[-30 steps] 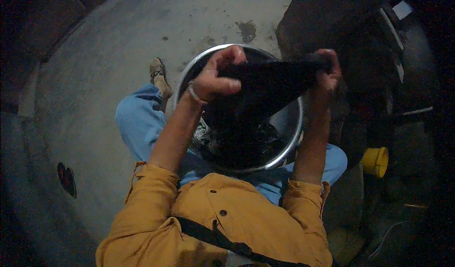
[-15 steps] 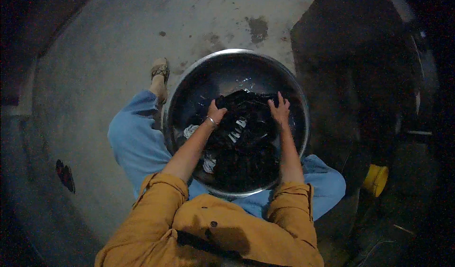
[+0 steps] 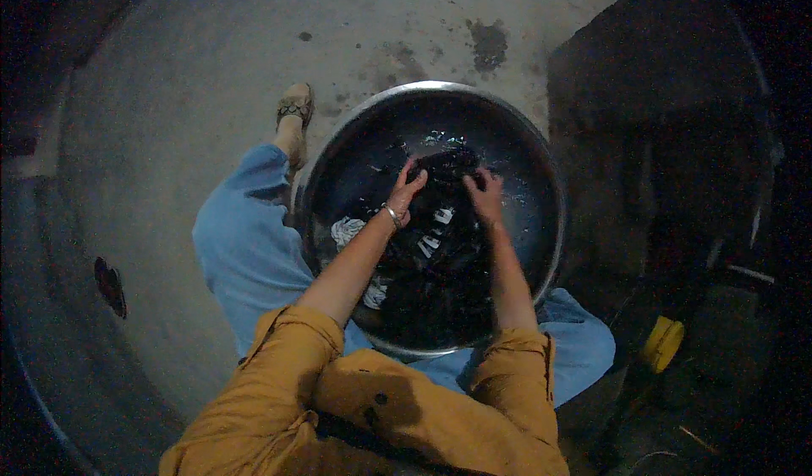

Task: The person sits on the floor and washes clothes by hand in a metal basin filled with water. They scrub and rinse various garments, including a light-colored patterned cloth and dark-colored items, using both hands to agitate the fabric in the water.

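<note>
A large round metal basin (image 3: 550, 142) sits between my legs with wet black clothing (image 3: 444, 286) heaped in it. White markings show on the dark cloth, which seems to be one garment, though its kind is hidden by folds and dim light. My left hand (image 3: 407, 192), with a bangle at the wrist, pinches the garment's bunched far part on the left. Opposite it, my right hand (image 3: 485, 195) grips the same bunch with curled fingers. A pale, crumpled cloth (image 3: 347, 231) lies against the basin's left side. Light glints off wet spots beyond my hands.
My sandalled foot (image 3: 294, 108) rests left of the basin on a concrete floor (image 3: 186, 121) with damp patches. A yellow object (image 3: 663, 343) lies at the right, beside a dark area. One dark shoe-like object (image 3: 110, 287) is at the far left.
My hands have come closer together, drawing the stretched far edge of the black garment into a bunch between them. The whole view has shifted slightly.
</note>
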### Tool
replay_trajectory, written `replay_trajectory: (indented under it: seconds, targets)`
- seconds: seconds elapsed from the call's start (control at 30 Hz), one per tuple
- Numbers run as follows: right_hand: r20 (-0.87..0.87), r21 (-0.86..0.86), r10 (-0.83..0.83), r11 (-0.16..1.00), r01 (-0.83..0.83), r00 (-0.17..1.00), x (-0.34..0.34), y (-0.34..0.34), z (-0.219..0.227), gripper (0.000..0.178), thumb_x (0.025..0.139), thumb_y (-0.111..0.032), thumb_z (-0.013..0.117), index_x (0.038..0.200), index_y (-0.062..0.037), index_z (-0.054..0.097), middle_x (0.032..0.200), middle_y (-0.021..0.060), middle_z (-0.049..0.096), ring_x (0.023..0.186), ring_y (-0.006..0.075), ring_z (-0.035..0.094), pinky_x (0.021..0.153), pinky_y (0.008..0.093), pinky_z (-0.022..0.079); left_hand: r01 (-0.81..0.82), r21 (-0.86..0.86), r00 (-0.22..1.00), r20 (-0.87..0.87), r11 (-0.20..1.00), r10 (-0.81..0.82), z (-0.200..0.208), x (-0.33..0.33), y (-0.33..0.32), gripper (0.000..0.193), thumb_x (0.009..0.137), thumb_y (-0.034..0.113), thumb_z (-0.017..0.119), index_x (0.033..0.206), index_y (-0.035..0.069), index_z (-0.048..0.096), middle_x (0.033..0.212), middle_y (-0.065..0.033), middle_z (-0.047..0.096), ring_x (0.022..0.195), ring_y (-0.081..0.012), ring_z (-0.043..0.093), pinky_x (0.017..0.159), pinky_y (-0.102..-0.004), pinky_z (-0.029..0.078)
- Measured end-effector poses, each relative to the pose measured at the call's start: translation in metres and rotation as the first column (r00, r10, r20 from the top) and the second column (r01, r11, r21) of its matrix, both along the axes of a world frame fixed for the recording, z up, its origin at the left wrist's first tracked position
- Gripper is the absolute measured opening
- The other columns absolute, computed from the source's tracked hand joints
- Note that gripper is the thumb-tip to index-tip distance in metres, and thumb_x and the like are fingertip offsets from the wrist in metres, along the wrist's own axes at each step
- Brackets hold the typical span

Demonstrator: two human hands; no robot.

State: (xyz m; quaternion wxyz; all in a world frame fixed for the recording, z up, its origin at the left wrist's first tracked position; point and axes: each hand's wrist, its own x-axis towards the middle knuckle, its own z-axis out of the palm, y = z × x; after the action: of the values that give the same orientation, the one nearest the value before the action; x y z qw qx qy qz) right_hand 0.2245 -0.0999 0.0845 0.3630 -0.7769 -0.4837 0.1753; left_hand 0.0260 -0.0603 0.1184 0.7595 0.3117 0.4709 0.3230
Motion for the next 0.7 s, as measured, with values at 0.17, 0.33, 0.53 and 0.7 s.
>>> replay_trajectory:
  seconds: [0.17,0.33,0.53,0.7]
  targets:
    - [0.122,0.179,0.319,0.924,-0.337,0.940,-0.129,-0.026,0.059,0.027,0.061,-0.026,0.067,0.076,-0.0052,0.057,0.098,0.0150,0.051,0.083,0.0327,0.053,0.066,0.0375,0.046,0.075,-0.169,0.932,0.364,0.983,-0.009,-0.046,-0.015,0.009,0.049,0.082,0.040,0.048,0.123,0.014,0.038,0.117,-0.0041,0.045,0.105,-0.0163,0.043,0.088,-0.0310,0.037]
    - [0.277,0.212,0.243,0.928,-0.306,0.930,-0.156,-0.045,0.063,0.015,0.069,-0.020,0.060,0.065,-0.0064,0.056,0.081,0.0093,0.056,0.068,0.0284,0.056,0.055,0.0358,0.045,0.161,-0.154,0.939,0.329,0.975,-0.103,-0.003,-0.007,-0.019,0.045,0.081,0.045,0.047,0.108,0.010,0.048,0.094,-0.0057,0.050,0.080,-0.0179,0.052,0.068,-0.0307,0.044]
    - [0.554,-0.116,0.050,0.993,0.018,0.831,0.037,-0.015,-0.091,0.038,0.077,-0.037,0.049,0.095,-0.0041,0.051,0.075,0.0126,0.055,0.066,0.0327,0.055,0.056,0.0433,0.045,0.297,-0.205,0.954,0.012,0.933,-0.301,-0.040,0.033,-0.032,0.063,0.077,0.056,0.042,0.124,0.015,0.037,0.126,-0.0069,0.038,0.110,-0.0221,0.040,0.085,-0.0405,0.036]
    - [0.542,0.033,-0.206,0.974,0.225,0.814,0.135,-0.031,-0.121,0.058,0.072,-0.059,0.047,0.107,-0.0135,0.051,0.115,0.0183,0.042,0.106,0.0372,0.040,0.080,0.0522,0.037,0.113,-0.418,0.987,0.153,0.901,-0.053,-0.064,0.006,-0.014,0.096,0.067,0.066,0.049,0.135,0.015,0.005,0.138,-0.0117,0.017,0.126,-0.0278,0.017,0.097,-0.0460,0.020]
